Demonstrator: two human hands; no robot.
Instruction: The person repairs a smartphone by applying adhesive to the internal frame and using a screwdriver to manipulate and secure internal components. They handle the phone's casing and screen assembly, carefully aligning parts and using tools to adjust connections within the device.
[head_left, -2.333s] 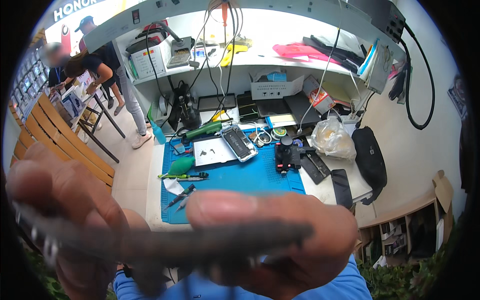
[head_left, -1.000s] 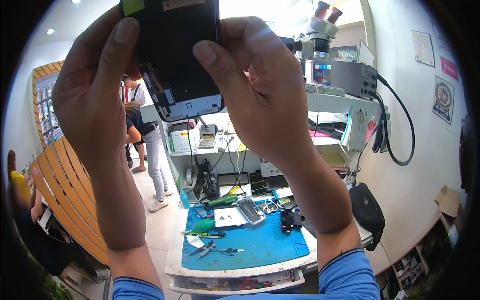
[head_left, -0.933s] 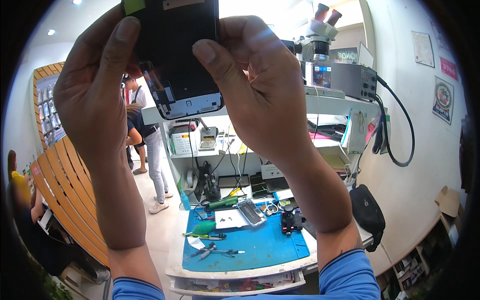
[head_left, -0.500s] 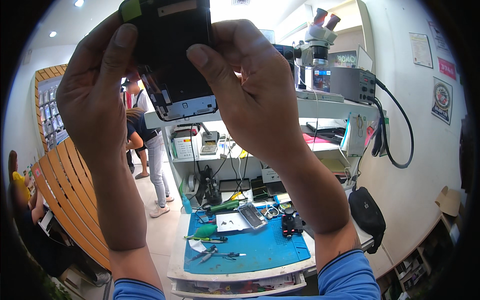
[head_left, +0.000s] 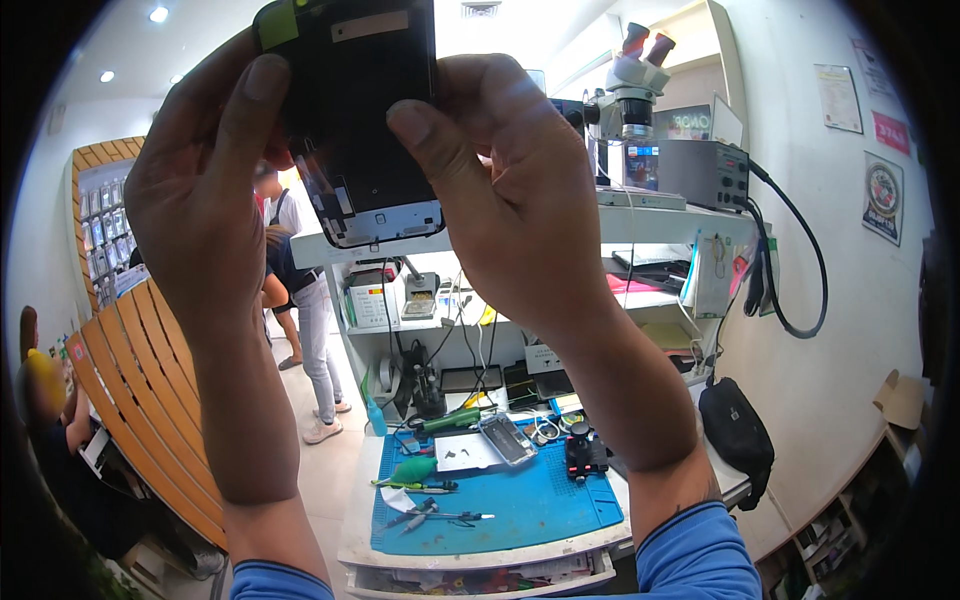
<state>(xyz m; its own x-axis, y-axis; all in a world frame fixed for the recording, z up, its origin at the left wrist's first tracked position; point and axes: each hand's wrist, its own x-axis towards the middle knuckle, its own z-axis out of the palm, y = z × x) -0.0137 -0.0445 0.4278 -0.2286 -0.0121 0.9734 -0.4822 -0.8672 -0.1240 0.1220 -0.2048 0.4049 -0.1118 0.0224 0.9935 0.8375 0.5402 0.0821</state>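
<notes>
Raised high in front of me is a phone screen [head_left: 355,110], its black back facing me. It has a green patch at one upper corner and a bare metal strip at the lower end. My left hand [head_left: 205,190] grips its left edge with the thumb against the back. On the opposite edge my right hand [head_left: 525,170] holds it, thumb also on the back. Far below, on a blue work mat [head_left: 540,515], lie an opened phone body [head_left: 508,440], a green air blower [head_left: 413,470] and several slim hand tools [head_left: 435,517].
A small black clamp [head_left: 583,455] stands on the mat's right side. Behind are a shelf with a microscope [head_left: 638,85] and a grey soldering station [head_left: 705,172]. A black pouch [head_left: 737,425] hangs at right. People stand near a slatted wooden bench [head_left: 150,390] at left.
Both hands and the phone screen have shifted slightly right and down in the picture. The hold on the screen stays the same.
</notes>
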